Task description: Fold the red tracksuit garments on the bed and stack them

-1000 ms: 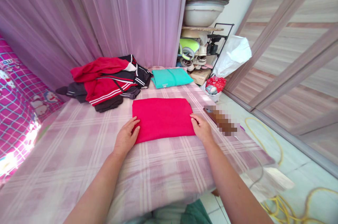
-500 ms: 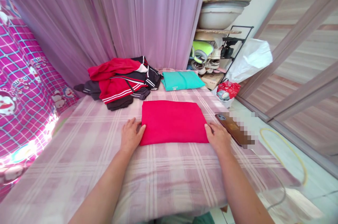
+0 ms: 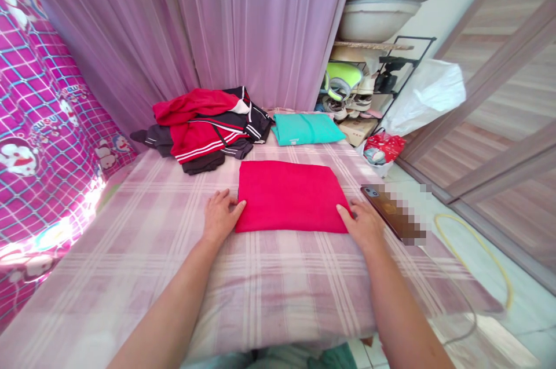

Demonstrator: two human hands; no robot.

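Two pieces look folded, the teal one (image 3: 306, 128) at the back and the red cloth (image 3: 291, 196) flat on the bed (image 3: 282, 282) between my left hand (image 3: 219, 218) and right hand (image 3: 364, 224), fingers open against its edges, while the tangled heap (image 3: 204, 125) seems unfolded.

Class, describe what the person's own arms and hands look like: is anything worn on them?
The left hand and right hand are ungloved, with no ring, watch or bracelet showing. The arms behind them carry no sleeves as far as the picture shows.
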